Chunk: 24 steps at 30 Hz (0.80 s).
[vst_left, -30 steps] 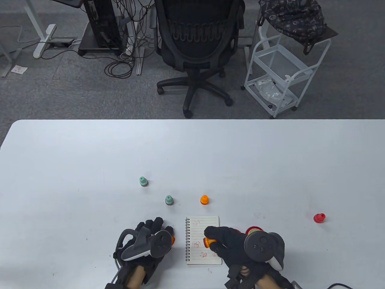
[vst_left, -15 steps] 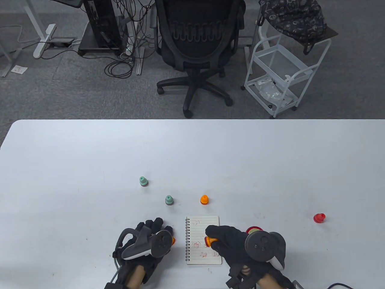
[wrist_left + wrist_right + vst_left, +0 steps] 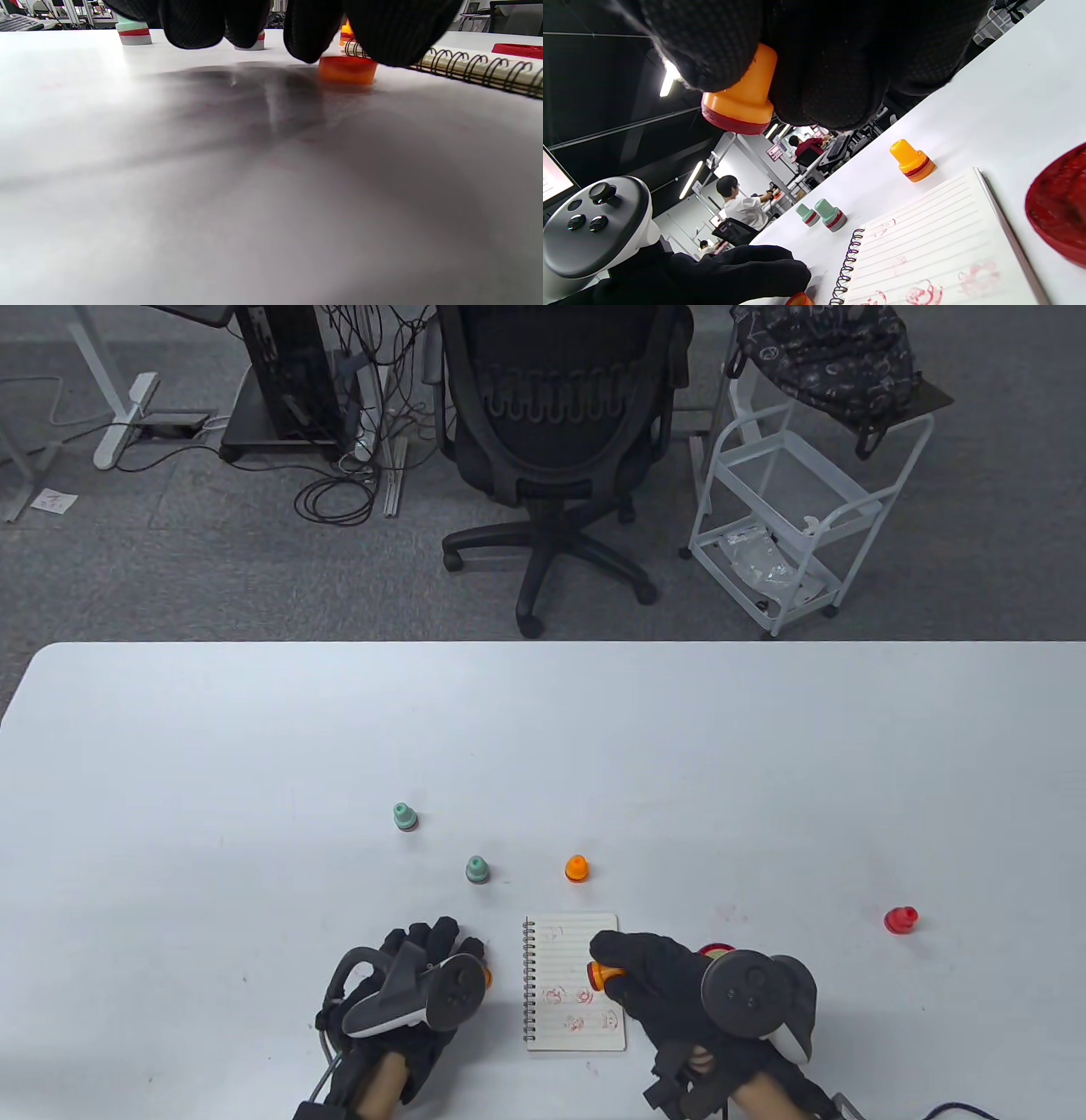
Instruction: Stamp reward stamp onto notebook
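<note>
**Stamp lifted, pick a bare line**

Your right hand [image 3: 670, 984] pinches the orange stamp [image 3: 740, 99] clear of the notebook [image 3: 573, 980]. Press flat toward 12 o'clock, away from existing prints. Left hand [image 3: 416, 984] rests flat; it probably touches the orange cap [image 3: 348, 70].

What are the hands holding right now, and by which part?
The right hand pinches an orange stamp by its narrow handle, base free. The left hand holds nothing.
</note>
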### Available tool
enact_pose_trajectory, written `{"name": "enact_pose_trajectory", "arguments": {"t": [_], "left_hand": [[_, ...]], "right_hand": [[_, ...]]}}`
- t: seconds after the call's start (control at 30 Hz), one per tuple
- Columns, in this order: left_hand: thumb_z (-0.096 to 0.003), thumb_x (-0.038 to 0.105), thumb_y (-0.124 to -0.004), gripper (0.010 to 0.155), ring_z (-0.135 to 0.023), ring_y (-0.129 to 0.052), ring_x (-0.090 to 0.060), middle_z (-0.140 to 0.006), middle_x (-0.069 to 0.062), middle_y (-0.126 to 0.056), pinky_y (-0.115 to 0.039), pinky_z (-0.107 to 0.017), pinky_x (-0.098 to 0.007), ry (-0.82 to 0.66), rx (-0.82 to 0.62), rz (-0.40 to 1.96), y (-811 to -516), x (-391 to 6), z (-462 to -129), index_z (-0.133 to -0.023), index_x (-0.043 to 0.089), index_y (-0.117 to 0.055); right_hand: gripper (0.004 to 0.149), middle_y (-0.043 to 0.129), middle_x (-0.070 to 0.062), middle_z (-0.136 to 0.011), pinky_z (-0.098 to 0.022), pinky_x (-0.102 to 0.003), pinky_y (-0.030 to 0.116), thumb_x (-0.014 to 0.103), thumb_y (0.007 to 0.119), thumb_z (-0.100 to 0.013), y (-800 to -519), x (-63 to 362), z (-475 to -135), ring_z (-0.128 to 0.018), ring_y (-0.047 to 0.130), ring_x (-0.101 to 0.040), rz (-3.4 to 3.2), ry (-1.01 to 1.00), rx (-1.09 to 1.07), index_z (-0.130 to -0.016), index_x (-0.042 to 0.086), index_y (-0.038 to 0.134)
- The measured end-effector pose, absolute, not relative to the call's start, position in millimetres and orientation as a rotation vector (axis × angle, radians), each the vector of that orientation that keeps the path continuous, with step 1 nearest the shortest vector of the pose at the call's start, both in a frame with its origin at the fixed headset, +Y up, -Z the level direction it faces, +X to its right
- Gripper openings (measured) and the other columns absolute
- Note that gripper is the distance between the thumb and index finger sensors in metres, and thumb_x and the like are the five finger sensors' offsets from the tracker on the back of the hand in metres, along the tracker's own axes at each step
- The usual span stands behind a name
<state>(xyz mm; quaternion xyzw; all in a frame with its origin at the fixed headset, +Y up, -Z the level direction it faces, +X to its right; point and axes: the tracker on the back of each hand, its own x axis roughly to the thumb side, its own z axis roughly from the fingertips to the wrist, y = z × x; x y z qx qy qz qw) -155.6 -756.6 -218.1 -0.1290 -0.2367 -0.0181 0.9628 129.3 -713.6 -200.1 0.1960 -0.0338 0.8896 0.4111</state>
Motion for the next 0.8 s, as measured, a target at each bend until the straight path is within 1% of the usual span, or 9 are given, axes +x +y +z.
{"name": "enact_pose_trajectory", "arguments": {"t": [0.13, 0.23, 0.37, 0.5, 0.6, 0.8], "left_hand": [[-0.0516, 0.041, -0.077, 0.067, -0.098, -0.056, -0.056, -0.117, -0.024, -0.048, -0.049, -0.071, -0.070, -0.479, -0.251, -0.039, -756, -156, -218, -0.112, 0.015, -0.063], [-0.0516, 0.042, -0.077, 0.067, -0.098, -0.056, -0.057, -0.117, -0.024, -0.048, -0.049, -0.071, -0.070, -0.481, -0.242, -0.039, -756, -157, -219, -0.112, 0.015, -0.063], [-0.0508, 0.049, -0.076, 0.071, -0.099, -0.056, -0.057, -0.118, -0.023, -0.049, -0.049, -0.071, -0.070, -0.501, -0.238, -0.027, -754, -160, -218, -0.113, 0.017, -0.063], [-0.0493, 0.059, -0.073, 0.078, -0.099, -0.056, -0.057, -0.117, -0.022, -0.053, -0.048, -0.071, -0.071, -0.522, -0.203, 0.005, -750, -164, -217, -0.114, 0.017, -0.061], [-0.0495, 0.062, -0.070, 0.080, -0.100, -0.056, -0.058, -0.118, -0.022, -0.052, -0.047, -0.071, -0.072, -0.525, -0.156, 0.046, -746, -168, -217, -0.115, 0.018, -0.058], [-0.0505, 0.063, -0.066, 0.080, -0.099, -0.057, -0.058, -0.118, -0.022, -0.053, -0.048, -0.071, -0.072, -0.528, -0.083, 0.083, -739, -176, -214, -0.116, 0.018, -0.056]], "right_hand": [[0.049, 0.089, -0.004, -0.081, -0.053, -0.045, 0.080, 0.034, 0.082, -0.037, -708, 134, -201, -0.063, 0.097, -0.023, 2.271, -0.139, 0.497, -0.085, 0.025, 0.077], [0.050, 0.089, -0.004, -0.082, -0.053, -0.045, 0.080, 0.034, 0.082, -0.037, -701, 141, -203, -0.063, 0.097, -0.023, 2.354, -0.238, 0.502, -0.085, 0.025, 0.077], [0.050, 0.089, -0.004, -0.082, -0.053, -0.045, 0.080, 0.034, 0.082, -0.036, -696, 148, -205, -0.063, 0.097, -0.023, 2.528, -0.357, 0.524, -0.086, 0.026, 0.076], [0.055, 0.087, -0.002, -0.082, -0.055, -0.044, 0.080, 0.034, 0.082, -0.036, -697, 150, -207, -0.064, 0.096, -0.021, 2.714, -0.371, 0.514, -0.089, 0.025, 0.070], [0.052, 0.089, -0.001, -0.080, -0.055, -0.043, 0.081, 0.035, 0.083, -0.035, -701, 149, -209, -0.063, 0.098, -0.021, 2.803, -0.367, 0.534, -0.086, 0.026, 0.074], [0.051, 0.094, 0.000, -0.076, -0.053, -0.042, 0.083, 0.036, 0.085, -0.033, -712, 142, -211, -0.059, 0.101, -0.020, 2.889, -0.269, 0.584, -0.083, 0.027, 0.079]]}}
